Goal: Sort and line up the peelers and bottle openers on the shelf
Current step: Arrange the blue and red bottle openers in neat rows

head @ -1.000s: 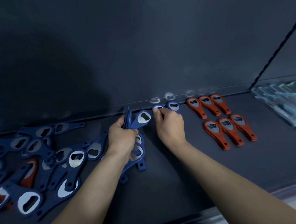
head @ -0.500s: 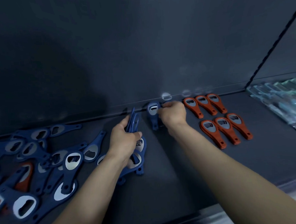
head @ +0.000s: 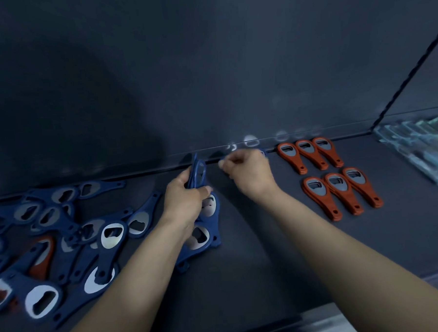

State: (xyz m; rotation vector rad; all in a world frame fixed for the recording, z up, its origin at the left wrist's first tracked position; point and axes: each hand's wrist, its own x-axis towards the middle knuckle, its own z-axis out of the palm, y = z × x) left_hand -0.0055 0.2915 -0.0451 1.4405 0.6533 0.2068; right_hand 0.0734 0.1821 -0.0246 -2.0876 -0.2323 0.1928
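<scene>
Where the shelf begins: a pale strip is seen at the lower right corner, and the dark shelf (head: 244, 278) runs back from it.
Forearms: two bare forearms are seen reaching in, both cut off by the lower edge.
Loose pile: loose blue bottle openers (head: 64, 237) are heaped crosswise on the left part of the shelf, and several are cut off by the left edge.
Odd one: a stray red opener (head: 41, 259) is lodged in that pile, mostly covered by blue handles.
Under the wrist: a few flat blue openers (head: 203, 232) are laid on the shelf, half hidden by the left wrist.
Left hand (head: 183, 200): fingers and thumb are curled round a held stack (head: 198, 173) of blue openers, kept on edge above the shelf; their number cannot be counted.
Right hand (head: 249, 174): the fingers are curled in near the back edge, just right of the stack. It is blurred, a blue scrap (head: 262, 152) shows past the knuckles, and whether anything is gripped cannot be told.
Sorted group: six red bottle openers (head: 337, 177) are laid right of the hands in two rows of three, heads toward the back wall (head: 208, 77), close side by side.
Right bay: past a dark divider (head: 410, 69), clear-wrapped greenish items (head: 420, 150) are seen; blurred and cut off, they cannot be identified.
</scene>
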